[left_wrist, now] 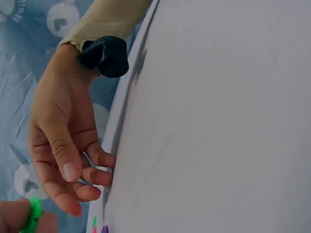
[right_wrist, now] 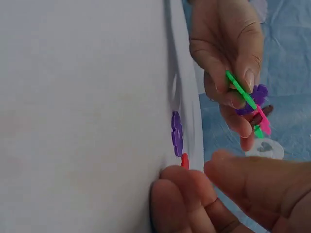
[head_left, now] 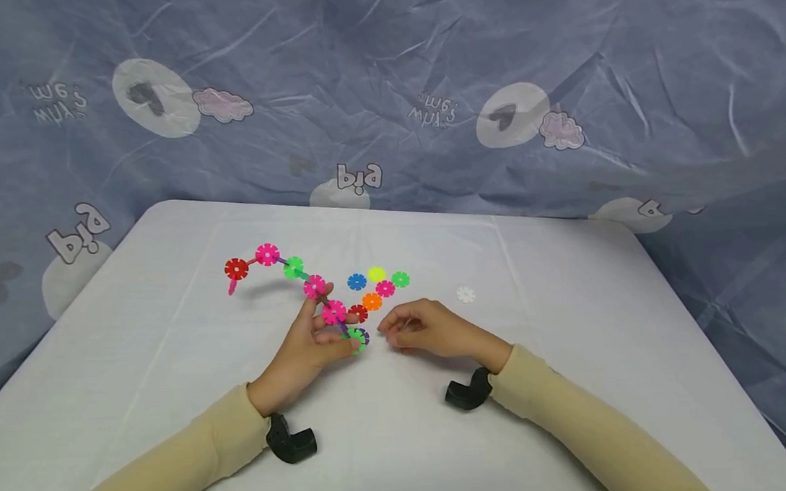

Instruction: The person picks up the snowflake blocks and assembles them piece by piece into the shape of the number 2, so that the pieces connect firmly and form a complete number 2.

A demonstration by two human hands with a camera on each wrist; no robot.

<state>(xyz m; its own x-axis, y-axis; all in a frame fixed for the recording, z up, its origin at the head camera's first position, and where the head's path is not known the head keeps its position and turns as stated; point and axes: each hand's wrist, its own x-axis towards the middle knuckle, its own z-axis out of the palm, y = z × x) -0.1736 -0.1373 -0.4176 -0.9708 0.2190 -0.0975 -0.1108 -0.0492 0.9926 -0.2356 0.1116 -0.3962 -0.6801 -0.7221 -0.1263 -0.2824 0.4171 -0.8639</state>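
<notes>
My left hand (head_left: 299, 357) pinches a green snowflake disc (right_wrist: 240, 90) between thumb and finger. That disc ends a chain of interlocking plastic discs (head_left: 267, 255) in pink, green, red and purple, which reaches up and left over the spread fingers. At the far end, a pink disc hangs edge-on below a red one. Close to the right of the chain is my right hand (head_left: 438, 329), fingers loosely bent and holding nothing. A loose purple disc (right_wrist: 177, 134) lies on the table between the hands, partly behind the green one in the head view.
Beyond the hands, a small group of loose discs lies on the white table (head_left: 567, 384): blue (head_left: 357, 281), yellow (head_left: 377, 273), green (head_left: 401, 279), pink (head_left: 385, 288), orange (head_left: 372, 301) and red (head_left: 359, 313). Farther right lies a white disc (head_left: 465, 294). A printed blue cloth (head_left: 388, 94) hangs behind.
</notes>
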